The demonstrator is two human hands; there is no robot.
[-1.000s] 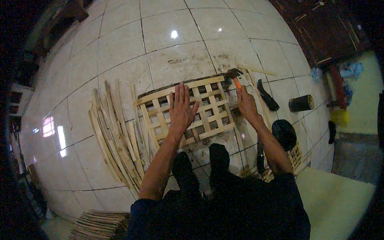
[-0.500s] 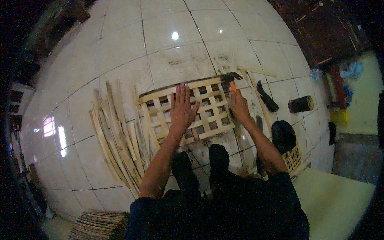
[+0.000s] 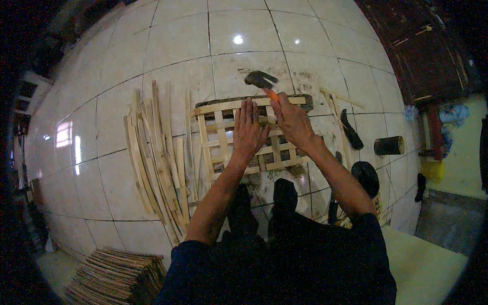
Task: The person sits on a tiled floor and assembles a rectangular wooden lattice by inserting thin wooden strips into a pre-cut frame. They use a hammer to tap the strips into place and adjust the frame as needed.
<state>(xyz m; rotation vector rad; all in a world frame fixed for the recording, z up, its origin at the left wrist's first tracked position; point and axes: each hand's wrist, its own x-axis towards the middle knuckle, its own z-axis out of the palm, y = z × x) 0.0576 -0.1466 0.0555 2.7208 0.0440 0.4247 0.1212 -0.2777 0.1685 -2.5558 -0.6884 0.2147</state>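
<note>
A woven lattice panel of pale bamboo strips (image 3: pixel 221 136) lies on the tiled floor before my feet, its far edge on a dark wooden board (image 3: pixel 306 100). My left hand (image 3: pixel 248 133) rests flat on the panel, fingers stretched toward the far strip. My right hand (image 3: pixel 294 122) is closed around the orange handle of a claw hammer (image 3: pixel 260 80). The hammer's dark head is over the floor just past the far edge, right of my left fingertips. My right forearm crosses above the panel's right side, partly hiding it.
Loose bamboo strips (image 3: pixel 155 152) lie left of the panel, with a stack of strips or slats (image 3: pixel 114 274) at the lower left. To the right are a curved dark blade-like tool (image 3: pixel 351 131), a dark cylinder (image 3: pixel 389 146), a round black object (image 3: pixel 365 179) and thin sticks (image 3: pixel 333 104).
My right hand has carried the hammer leftward along the far edge, from the panel's right corner toward my left hand. My left hand stays flat on the panel. The view has shifted slightly.
</note>
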